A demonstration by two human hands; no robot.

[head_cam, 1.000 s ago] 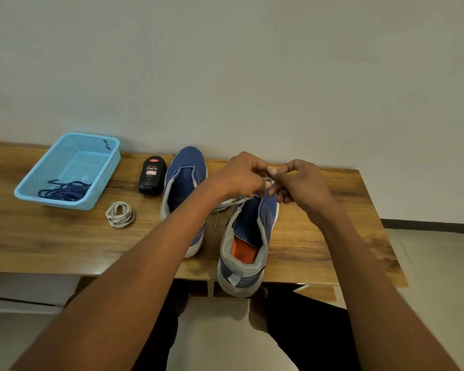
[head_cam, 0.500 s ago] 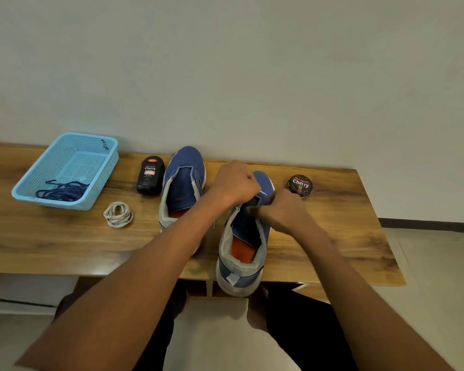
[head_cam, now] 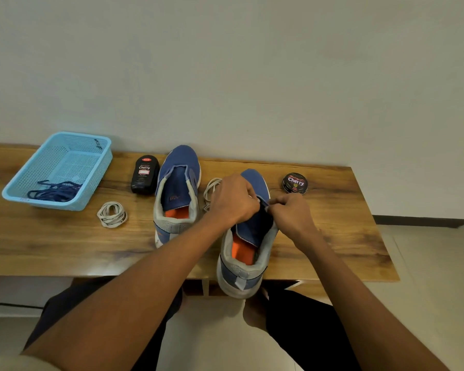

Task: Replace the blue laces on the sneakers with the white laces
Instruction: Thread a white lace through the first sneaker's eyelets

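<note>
Head view: since the previous second I had lowered both hands from above the right sneaker [head_cam: 248, 236] onto its eyelet area. Left hand [head_cam: 232, 200] and right hand [head_cam: 292, 214] each pinched the flat white lace [head_cam: 212, 190], threading begun. A coiled second white lace [head_cam: 111, 214] lay on the wooden desk [head_cam: 332, 236]; blue laces [head_cam: 55, 191] sat in the perforated plastic basket [head_cam: 14, 190].

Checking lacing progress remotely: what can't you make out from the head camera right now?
- Eyelets of the right sneaker: covered by the left hand and right hand.
- What the fingers pinch: hidden by knuckles.
- White lace by that shoe: partly behind the left hand.
- Polish bottle small print: too small.
</note>
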